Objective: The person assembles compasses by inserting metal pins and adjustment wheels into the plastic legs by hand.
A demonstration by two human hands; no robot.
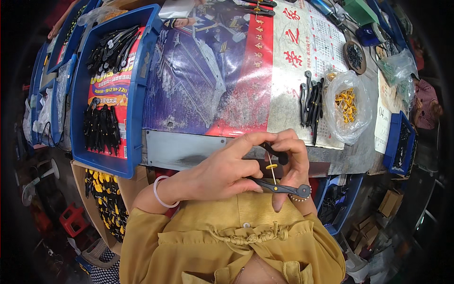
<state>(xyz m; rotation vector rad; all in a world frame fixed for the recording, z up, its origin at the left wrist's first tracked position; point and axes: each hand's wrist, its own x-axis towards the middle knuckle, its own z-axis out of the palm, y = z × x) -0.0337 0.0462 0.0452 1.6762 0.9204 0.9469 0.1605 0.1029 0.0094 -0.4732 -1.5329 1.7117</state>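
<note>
Close in front of my chest, both hands grip a black plastic handle piece [280, 188] with a rounded end. A thin metal rod carrying a yellow disc [271, 166] rises from it toward a second black piece [282, 157] at my fingertips. My left hand [222, 170] is closed, its fingertips on the left end of the lower piece and near the upper one. My right hand [297, 163] curls round the right side, fingers at the upper piece and thumb pointing down behind the lower one. Whether the two black pieces are joined is hidden.
Beyond my hands, several black handle pieces [310, 102] lie beside a clear bag [333, 125] of yellow parts. On the left stands a blue tray [135, 118] of black pieces, above a carton [134, 183] of black-and-yellow pieces. A round dish [362, 66] sits far right.
</note>
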